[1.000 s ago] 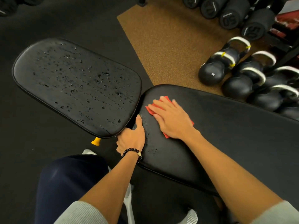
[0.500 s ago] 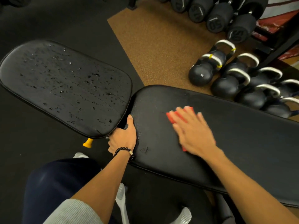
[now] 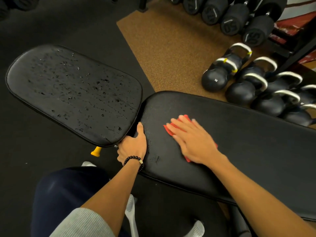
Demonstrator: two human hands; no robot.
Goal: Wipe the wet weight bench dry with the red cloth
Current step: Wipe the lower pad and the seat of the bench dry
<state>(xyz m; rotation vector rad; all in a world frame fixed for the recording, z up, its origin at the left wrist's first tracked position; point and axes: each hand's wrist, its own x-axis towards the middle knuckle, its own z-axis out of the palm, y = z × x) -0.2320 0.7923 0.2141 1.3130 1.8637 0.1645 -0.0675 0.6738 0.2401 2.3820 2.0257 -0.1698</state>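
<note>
The right hand (image 3: 193, 142) lies flat, fingers spread, pressing the red cloth (image 3: 172, 130) on the bench (image 3: 248, 142). The left hand (image 3: 132, 147) grips the bench edge beside it. The seat (image 3: 73, 93) past the left hand has water drops.

Lighting: dim, warm, overhead; soft sheen on droplets (image 3: 102, 82). Blur: motion smear on right hand (image 3: 193, 139). Distortion: wide-angle bowing at edges. Floor (image 3: 42, 28) murky.

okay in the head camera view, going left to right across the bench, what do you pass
Wet seat pad → yellow knob → left hand gripping the pad edge → right hand flat on the red cloth → long back pad.
</note>
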